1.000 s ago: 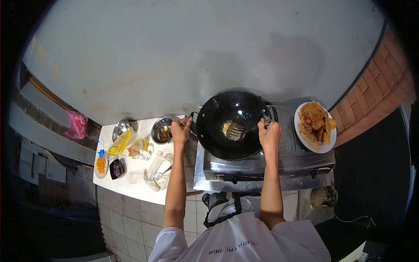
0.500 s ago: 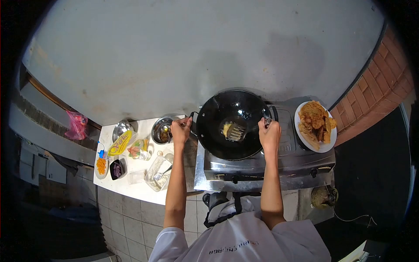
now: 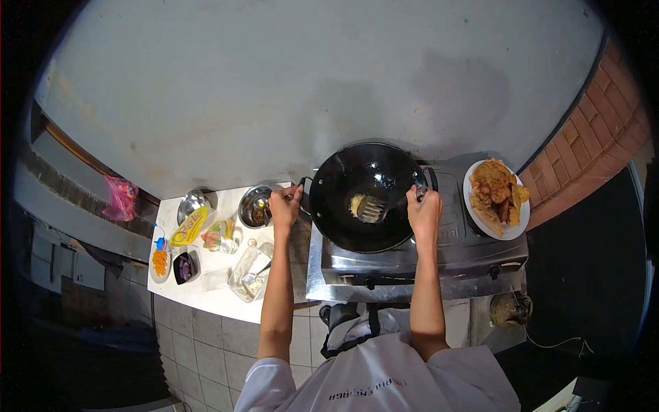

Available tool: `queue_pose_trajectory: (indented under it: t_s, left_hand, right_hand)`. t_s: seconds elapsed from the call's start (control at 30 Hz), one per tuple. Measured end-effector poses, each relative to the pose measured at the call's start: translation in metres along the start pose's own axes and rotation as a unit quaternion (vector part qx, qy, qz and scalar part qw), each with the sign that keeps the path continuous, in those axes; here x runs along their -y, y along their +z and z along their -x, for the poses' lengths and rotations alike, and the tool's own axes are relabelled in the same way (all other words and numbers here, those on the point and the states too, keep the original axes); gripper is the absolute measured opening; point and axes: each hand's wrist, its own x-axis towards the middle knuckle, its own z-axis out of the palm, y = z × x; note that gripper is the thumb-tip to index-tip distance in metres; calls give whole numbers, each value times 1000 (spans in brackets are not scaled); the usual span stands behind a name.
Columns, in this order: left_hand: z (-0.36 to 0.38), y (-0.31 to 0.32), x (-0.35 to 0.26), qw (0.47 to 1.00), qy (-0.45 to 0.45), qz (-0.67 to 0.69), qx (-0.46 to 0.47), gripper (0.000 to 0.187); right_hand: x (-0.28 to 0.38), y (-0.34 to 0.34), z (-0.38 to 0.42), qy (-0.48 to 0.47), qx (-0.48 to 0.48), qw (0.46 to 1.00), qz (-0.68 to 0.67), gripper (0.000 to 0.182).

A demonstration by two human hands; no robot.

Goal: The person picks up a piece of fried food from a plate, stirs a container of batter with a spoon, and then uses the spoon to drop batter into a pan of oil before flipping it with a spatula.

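A black wok (image 3: 343,220) sits on the left side of a steel gas stove (image 3: 405,264). My left hand (image 3: 285,206) is closed round the wok's left handle. The handle of a slotted spatula (image 3: 371,209) is gripped in my right hand (image 3: 423,206), over the wok's right side. The spatula's head lies at the wok's bottom, touching a small pale yellow piece of food (image 3: 356,204). Some oil shines around the piece.
Right of the wok, a white plate (image 3: 516,231) holds fried food. On the white table (image 3: 226,307) at left stand metal bowls, a yellow pack (image 3: 189,226), a glass dish (image 3: 247,275), a black bowl (image 3: 185,268) and a plate of orange pieces (image 3: 160,263). A wall rises behind.
The small food piece and the spatula's head have shifted very slightly in the wok. Both hands have kept their grips in nearly the same places.
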Motion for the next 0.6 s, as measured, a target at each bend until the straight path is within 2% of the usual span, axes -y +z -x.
queue_pose_trajectory:
  t_s: [0.43,0.5,0.6]
  left_hand:
    - [-1,0,0,1000,-20,10,2,26]
    - [-2,1,2,1000,-22,7,11,26]
    - [-1,-1,-2,1000,-21,11,11,26]
  right_hand:
    - [-6,-6,-5,3,28,1000,4,33]
    - [-11,-5,-6,15,3,1000,11,34]
    - [-6,-5,-5,34,21,999,-5,34]
